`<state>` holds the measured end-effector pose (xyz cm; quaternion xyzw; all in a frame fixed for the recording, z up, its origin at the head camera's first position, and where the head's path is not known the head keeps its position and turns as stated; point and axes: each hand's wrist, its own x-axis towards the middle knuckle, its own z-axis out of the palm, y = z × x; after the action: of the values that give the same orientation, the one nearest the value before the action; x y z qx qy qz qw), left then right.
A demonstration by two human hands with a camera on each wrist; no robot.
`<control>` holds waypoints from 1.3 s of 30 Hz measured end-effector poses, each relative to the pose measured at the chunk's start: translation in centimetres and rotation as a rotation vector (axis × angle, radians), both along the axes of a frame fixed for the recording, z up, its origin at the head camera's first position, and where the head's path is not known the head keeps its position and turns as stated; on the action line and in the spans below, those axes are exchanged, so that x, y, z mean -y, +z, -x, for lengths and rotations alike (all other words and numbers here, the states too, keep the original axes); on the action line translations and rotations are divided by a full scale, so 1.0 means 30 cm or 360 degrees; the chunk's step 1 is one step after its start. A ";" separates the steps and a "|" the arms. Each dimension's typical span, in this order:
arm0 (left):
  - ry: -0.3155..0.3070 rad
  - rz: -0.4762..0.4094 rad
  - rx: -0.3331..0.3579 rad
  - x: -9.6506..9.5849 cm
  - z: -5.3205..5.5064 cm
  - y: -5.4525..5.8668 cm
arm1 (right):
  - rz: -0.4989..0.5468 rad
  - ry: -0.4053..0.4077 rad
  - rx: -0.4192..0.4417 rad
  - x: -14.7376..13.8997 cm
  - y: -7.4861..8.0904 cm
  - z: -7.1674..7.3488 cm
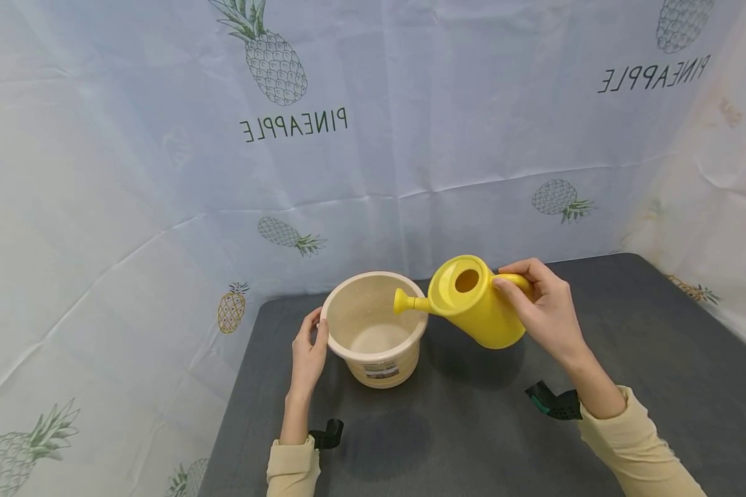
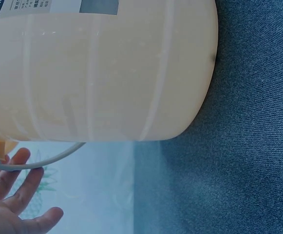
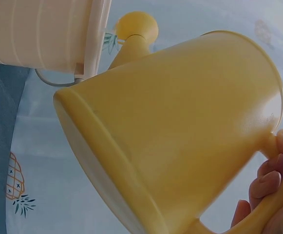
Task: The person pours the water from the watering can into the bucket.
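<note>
A cream plastic bucket [image 1: 382,369] stands upright on the dark table, with a label on its front and a thin grey wire handle [image 2: 58,157] hanging at its far side. My left hand [image 1: 309,352] rests against the bucket's left rim, its fingers [image 2: 29,187] spread by the handle's end. A yellow watering can [image 1: 481,310] is gripped by its handle in my right hand [image 1: 543,307]. The can tilts left, and its round spout head [image 1: 401,301] reaches over the bucket's right rim. No water shows leaving the spout.
The dark grey cloth-covered table [image 1: 460,442] extends around the bucket and to the right. A white curtain [image 1: 373,152] printed with pineapples hangs close behind the table and along the sides. Each wrist wears a black strap mount [image 1: 553,400].
</note>
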<state>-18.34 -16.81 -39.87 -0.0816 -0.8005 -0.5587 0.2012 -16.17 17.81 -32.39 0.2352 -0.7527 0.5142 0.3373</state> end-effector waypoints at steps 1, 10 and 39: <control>0.0001 -0.0002 0.0000 0.000 0.000 0.000 | 0.0000 -0.0001 0.0000 0.000 0.001 0.000; -0.0007 -0.0011 0.0002 -0.001 -0.001 -0.001 | -0.0007 -0.0017 -0.0004 -0.004 -0.003 0.004; 0.0009 -0.0005 -0.0006 0.001 0.002 -0.009 | -0.0025 -0.0017 -0.0022 0.043 0.086 -0.061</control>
<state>-18.38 -16.84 -40.15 -0.0800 -0.7995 -0.5591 0.2044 -14.35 16.52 -29.80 0.2374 -0.7556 0.5047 0.3434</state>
